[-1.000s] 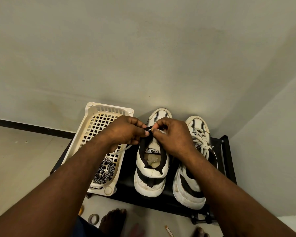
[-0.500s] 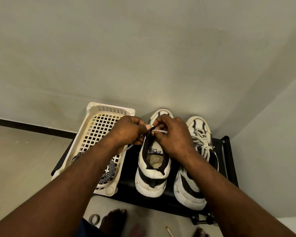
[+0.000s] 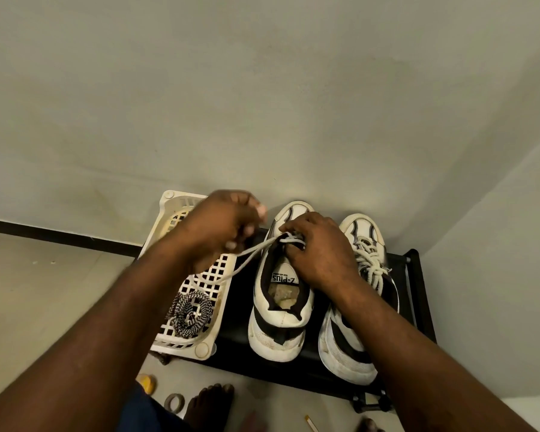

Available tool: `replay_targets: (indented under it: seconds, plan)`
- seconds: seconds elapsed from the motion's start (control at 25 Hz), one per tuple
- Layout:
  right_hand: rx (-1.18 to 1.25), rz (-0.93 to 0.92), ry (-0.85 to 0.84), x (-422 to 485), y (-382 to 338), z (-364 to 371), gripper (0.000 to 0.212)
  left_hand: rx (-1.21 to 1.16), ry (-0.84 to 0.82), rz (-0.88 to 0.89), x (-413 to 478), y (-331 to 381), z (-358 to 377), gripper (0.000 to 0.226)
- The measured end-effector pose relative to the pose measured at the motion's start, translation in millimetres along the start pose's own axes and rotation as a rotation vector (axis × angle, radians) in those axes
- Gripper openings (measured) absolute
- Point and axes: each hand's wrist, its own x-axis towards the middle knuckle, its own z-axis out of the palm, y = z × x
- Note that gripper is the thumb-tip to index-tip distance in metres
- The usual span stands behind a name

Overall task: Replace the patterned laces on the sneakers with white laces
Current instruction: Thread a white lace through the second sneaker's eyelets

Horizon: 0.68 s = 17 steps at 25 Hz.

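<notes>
Two white-and-black sneakers stand side by side on a low black rack. The left sneaker has a white lace running out of its eyelets towards the left. My left hand is shut on that lace and holds it taut above the basket. My right hand presses on the left sneaker's tongue and pinches the lace at the eyelets. The right sneaker carries a white lace, laced and tied. A coiled black-and-white patterned lace lies in the basket.
A cream plastic basket sits on the rack's left end. The wall rises right behind the shoes. On the floor near my bare foot lie a tape roll, a yellow object and a small stick.
My left hand has moved up and left from the shoe, drawing a length of white lace out of the eyelets. My right hand stays on the left sneaker's tongue.
</notes>
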Motion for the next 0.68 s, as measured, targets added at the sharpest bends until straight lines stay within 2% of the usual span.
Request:
replay_targets:
  seconds: [0.08,0.12,0.2,0.28,0.32,0.4,0.44,0.48,0.52,0.56,0.68]
  plan:
    - [-0.009,0.007,-0.008,0.5,0.3,0.9,0.043,0.735,0.100,-0.056,2.5,-10.6,1.1,0.018]
    - [-0.014,0.009,-0.011,0.6,0.4,1.2,0.044,0.899,0.092,-0.069,3.2,-15.8,4.4,0.018]
    - [-0.021,0.012,-0.025,0.9,0.4,0.7,0.046,0.844,0.086,-0.078,5.5,-19.8,10.9,0.017]
    - [-0.012,0.015,-0.050,1.4,0.2,0.4,0.047,0.818,0.129,-0.001,3.5,-18.4,15.8,0.022]
    - [-0.013,0.016,-0.054,1.8,0.5,0.6,0.048,0.675,0.131,0.052,2.4,-16.6,16.9,0.022]
    - [-0.024,0.013,-0.047,2.0,1.4,0.7,0.048,0.019,0.020,0.088,-4.1,-4.1,15.6,0.020]
    - [-0.022,0.013,-0.046,1.8,1.7,1.0,0.048,-0.311,-0.121,0.061,-8.9,2.6,8.7,0.018]
    - [-0.013,0.016,-0.050,1.4,1.9,1.5,0.048,-0.493,-0.249,0.031,-13.9,7.7,-0.5,0.016]
    - [-0.003,0.020,-0.054,1.2,1.7,1.8,0.049,-0.511,-0.321,-0.008,-16.1,10.4,-9.0,0.015]
    - [0.002,0.025,-0.056,1.2,1.2,2.1,0.050,-0.390,-0.320,-0.061,-16.2,9.8,-14.4,0.016]
    - [0.005,0.029,-0.053,1.6,0.7,2.7,0.051,0.477,-0.020,-0.165,-9.9,-9.1,-11.3,0.023]
